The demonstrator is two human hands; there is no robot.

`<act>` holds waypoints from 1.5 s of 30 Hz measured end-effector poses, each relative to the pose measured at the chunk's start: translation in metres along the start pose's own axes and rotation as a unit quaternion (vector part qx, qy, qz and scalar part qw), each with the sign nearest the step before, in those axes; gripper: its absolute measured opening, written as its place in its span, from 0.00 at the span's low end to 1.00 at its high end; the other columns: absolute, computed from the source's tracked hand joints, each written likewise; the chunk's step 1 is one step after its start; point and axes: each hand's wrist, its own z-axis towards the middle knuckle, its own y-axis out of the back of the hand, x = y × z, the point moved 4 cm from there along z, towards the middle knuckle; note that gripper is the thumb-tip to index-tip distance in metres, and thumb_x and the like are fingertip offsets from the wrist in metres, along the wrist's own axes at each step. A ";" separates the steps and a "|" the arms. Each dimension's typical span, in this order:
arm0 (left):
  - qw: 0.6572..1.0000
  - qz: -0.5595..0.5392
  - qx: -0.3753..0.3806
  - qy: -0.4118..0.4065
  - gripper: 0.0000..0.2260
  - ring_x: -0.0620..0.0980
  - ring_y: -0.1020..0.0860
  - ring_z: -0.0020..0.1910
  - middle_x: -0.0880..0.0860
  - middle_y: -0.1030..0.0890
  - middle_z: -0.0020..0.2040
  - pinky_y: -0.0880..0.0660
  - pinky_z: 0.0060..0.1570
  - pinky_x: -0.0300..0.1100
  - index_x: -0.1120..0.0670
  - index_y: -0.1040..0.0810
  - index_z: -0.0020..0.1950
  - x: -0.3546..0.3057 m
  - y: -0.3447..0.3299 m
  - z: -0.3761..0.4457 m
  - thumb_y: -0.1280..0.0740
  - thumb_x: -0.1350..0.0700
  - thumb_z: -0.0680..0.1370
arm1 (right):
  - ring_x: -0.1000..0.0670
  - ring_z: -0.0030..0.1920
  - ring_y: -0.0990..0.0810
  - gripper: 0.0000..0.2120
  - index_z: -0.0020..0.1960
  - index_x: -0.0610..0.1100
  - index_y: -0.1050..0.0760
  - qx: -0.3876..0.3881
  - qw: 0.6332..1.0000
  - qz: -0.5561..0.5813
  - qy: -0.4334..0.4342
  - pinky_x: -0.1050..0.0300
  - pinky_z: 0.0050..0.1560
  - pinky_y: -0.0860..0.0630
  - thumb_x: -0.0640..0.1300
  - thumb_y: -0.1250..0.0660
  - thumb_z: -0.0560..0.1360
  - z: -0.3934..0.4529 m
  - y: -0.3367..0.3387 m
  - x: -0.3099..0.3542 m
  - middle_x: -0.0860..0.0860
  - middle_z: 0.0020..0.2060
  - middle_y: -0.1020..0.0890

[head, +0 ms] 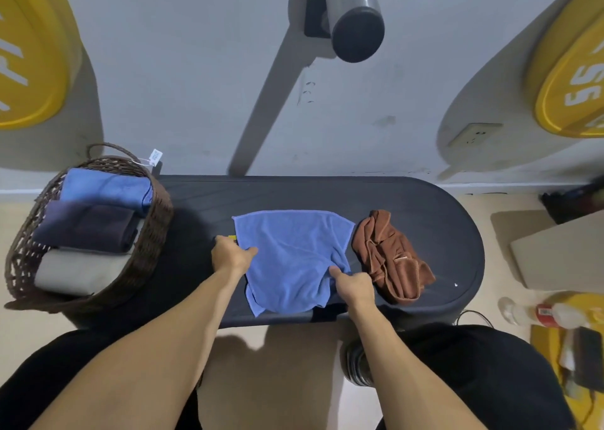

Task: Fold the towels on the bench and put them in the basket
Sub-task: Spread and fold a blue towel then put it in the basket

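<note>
The blue towel (291,256) is spread out mid-bench (425,207), its near edge draped over the front edge. Its left edge is pinched by the left hand (230,255), and the right side is gripped by the right hand (353,284), fingers curled into the cloth. A crumpled brown towel (390,258) is left just beside it, toward the bench's right end. Three folded towels are stacked in the basket (153,233) at the left end.
</note>
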 end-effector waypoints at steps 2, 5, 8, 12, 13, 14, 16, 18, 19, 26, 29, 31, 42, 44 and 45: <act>1.000 -0.002 -0.025 -0.014 0.12 0.52 0.31 0.35 0.53 0.29 0.35 0.33 0.37 0.40 0.54 0.31 0.36 -0.002 0.000 0.006 0.29 0.62 0.73 | 0.43 0.43 0.17 0.17 0.47 0.36 0.20 0.013 1.000 -0.011 0.022 0.49 0.47 0.20 0.50 0.26 0.72 0.001 0.001 0.005 0.41 0.44 0.16; 0.992 -0.031 -0.082 -0.096 0.13 0.51 0.32 0.32 0.51 0.29 0.32 0.32 0.36 0.41 0.52 0.32 0.34 -0.022 0.013 0.012 0.32 0.62 0.75 | 0.43 0.41 0.17 0.13 0.45 0.40 0.21 0.005 0.998 0.010 0.069 0.47 0.47 0.19 0.48 0.24 0.70 0.005 0.007 0.017 0.43 0.40 0.16; 0.976 -0.100 -0.109 -0.160 0.14 0.45 0.33 0.26 0.45 0.33 0.24 0.31 0.31 0.37 0.52 0.30 0.31 -0.041 0.031 0.019 0.32 0.59 0.76 | 0.46 0.44 0.17 0.11 0.48 0.45 0.23 -0.052 0.989 0.061 0.127 0.47 0.49 0.19 0.47 0.24 0.71 0.005 0.019 0.029 0.48 0.43 0.17; 0.983 -0.159 -0.065 -0.059 0.10 0.52 0.23 0.34 0.51 0.22 0.34 0.21 0.42 0.46 0.55 0.26 0.35 -0.025 0.030 0.037 0.31 0.57 0.75 | 0.46 0.43 0.18 0.19 0.56 0.40 0.23 0.035 0.997 -0.005 0.071 0.51 0.44 0.20 0.48 0.23 0.71 0.007 0.013 0.022 0.45 0.48 0.18; 0.987 -0.159 -0.026 -0.005 0.12 0.56 0.23 0.34 0.56 0.22 0.36 0.20 0.44 0.51 0.55 0.27 0.33 -0.015 0.023 0.040 0.30 0.56 0.76 | 0.46 0.44 0.19 0.23 0.59 0.37 0.24 0.080 0.996 -0.024 0.033 0.53 0.41 0.22 0.50 0.23 0.71 0.005 0.008 0.018 0.44 0.49 0.18; 0.989 -0.147 0.005 0.032 0.15 0.57 0.23 0.34 0.58 0.23 0.36 0.19 0.45 0.53 0.55 0.28 0.32 -0.007 0.018 0.039 0.29 0.54 0.76 | 0.45 0.46 0.19 0.28 0.62 0.36 0.25 0.101 0.994 -0.049 0.012 0.54 0.41 0.23 0.53 0.23 0.71 0.004 0.006 0.014 0.44 0.51 0.20; 0.995 -0.088 0.022 0.034 0.19 0.56 0.24 0.30 0.57 0.25 0.32 0.20 0.43 0.50 0.55 0.32 0.29 -0.001 0.012 0.040 0.29 0.52 0.76 | 0.43 0.54 0.20 0.34 0.67 0.39 0.30 0.048 0.993 -0.104 0.033 0.53 0.47 0.25 0.58 0.26 0.71 0.006 0.011 0.017 0.44 0.57 0.21; 0.999 -0.025 0.021 0.004 0.19 0.54 0.27 0.28 0.57 0.27 0.29 0.24 0.38 0.45 0.55 0.33 0.29 -0.003 0.011 0.042 0.29 0.52 0.75 | 0.41 0.55 0.20 0.30 0.65 0.40 0.32 -0.043 0.989 -0.110 0.093 0.48 0.52 0.22 0.58 0.29 0.73 0.011 0.020 0.030 0.43 0.57 0.20; 1.000 -0.006 0.019 -0.010 0.17 0.54 0.29 0.28 0.57 0.27 0.29 0.27 0.36 0.44 0.56 0.32 0.30 -0.004 0.011 0.042 0.30 0.53 0.75 | 0.40 0.54 0.20 0.27 0.62 0.39 0.31 -0.068 0.985 -0.102 0.118 0.46 0.53 0.21 0.57 0.30 0.74 0.014 0.021 0.038 0.42 0.55 0.20; 0.999 -0.035 -0.002 -0.025 0.05 0.51 0.20 0.41 0.49 0.20 0.42 0.22 0.41 0.45 0.51 0.25 0.44 0.008 0.011 0.029 0.29 0.55 0.74 | 0.38 0.54 0.21 0.17 0.58 0.39 0.29 -0.117 0.956 -0.163 0.213 0.49 0.52 0.26 0.50 0.33 0.77 0.040 -0.002 0.072 0.41 0.56 0.21; 0.998 -0.046 -0.009 -0.049 0.04 0.49 0.20 0.42 0.49 0.19 0.41 0.26 0.36 0.40 0.52 0.23 0.44 0.013 0.006 0.030 0.28 0.55 0.74 | 0.39 0.52 0.20 0.13 0.55 0.38 0.26 -0.098 0.940 -0.216 0.245 0.52 0.48 0.26 0.47 0.39 0.80 0.052 -0.011 0.083 0.41 0.52 0.18; 0.996 -0.059 -0.029 -0.061 0.04 0.49 0.20 0.41 0.49 0.20 0.40 0.27 0.35 0.39 0.52 0.23 0.43 0.012 0.005 0.030 0.29 0.55 0.76 | 0.39 0.53 0.21 0.12 0.55 0.38 0.26 -0.095 0.944 -0.185 0.256 0.53 0.49 0.28 0.47 0.40 0.81 0.057 -0.008 0.100 0.40 0.52 0.19; 0.964 -0.266 0.006 0.017 0.09 0.55 0.19 0.39 0.56 0.18 0.42 0.21 0.34 0.43 0.59 0.23 0.46 -0.018 0.023 0.032 0.31 0.53 0.78 | 0.41 0.45 0.16 0.12 0.53 0.39 0.23 -0.069 0.976 -0.081 0.189 0.43 0.54 0.20 0.47 0.32 0.76 0.063 0.045 0.133 0.44 0.43 0.17; 0.963 -0.249 0.055 0.082 0.13 0.56 0.17 0.41 0.56 0.17 0.42 0.21 0.34 0.42 0.62 0.21 0.45 -0.008 0.012 0.021 0.31 0.51 0.78 | 0.41 0.38 0.16 0.12 0.49 0.37 0.20 -0.004 0.986 -0.093 0.135 0.45 0.46 0.17 0.46 0.32 0.76 0.050 0.032 0.100 0.42 0.38 0.17; 0.963 -0.240 0.064 0.103 0.13 0.57 0.17 0.41 0.56 0.17 0.42 0.20 0.36 0.44 0.61 0.20 0.45 -0.003 0.006 0.014 0.31 0.50 0.78 | 0.41 0.37 0.16 0.12 0.46 0.36 0.20 0.018 0.990 -0.099 0.103 0.46 0.43 0.16 0.46 0.31 0.75 0.043 0.026 0.082 0.41 0.38 0.16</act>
